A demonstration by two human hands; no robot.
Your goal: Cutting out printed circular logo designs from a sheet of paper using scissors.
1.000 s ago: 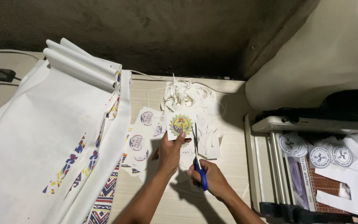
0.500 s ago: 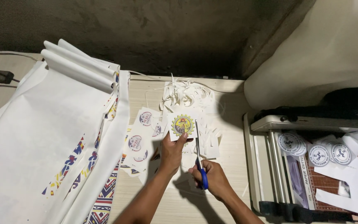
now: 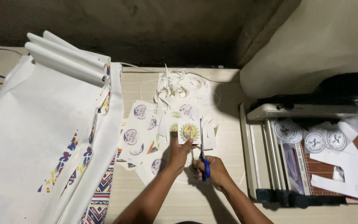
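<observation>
The blue-handled scissors (image 3: 203,155) had crept a little further up the right edge of the small square paper sticker with a yellow round emblem (image 3: 189,131) since a moment before.

At the centre of the frame, the left hand (image 3: 179,152) pinched the sticker's lower edge, while the right hand (image 3: 214,170) was closed through the scissor handles; loose printed sticker sheets (image 3: 139,139) lay left of them, white paper trimmings (image 3: 182,85) above, a paper trimmer (image 3: 311,157) at right.
</observation>
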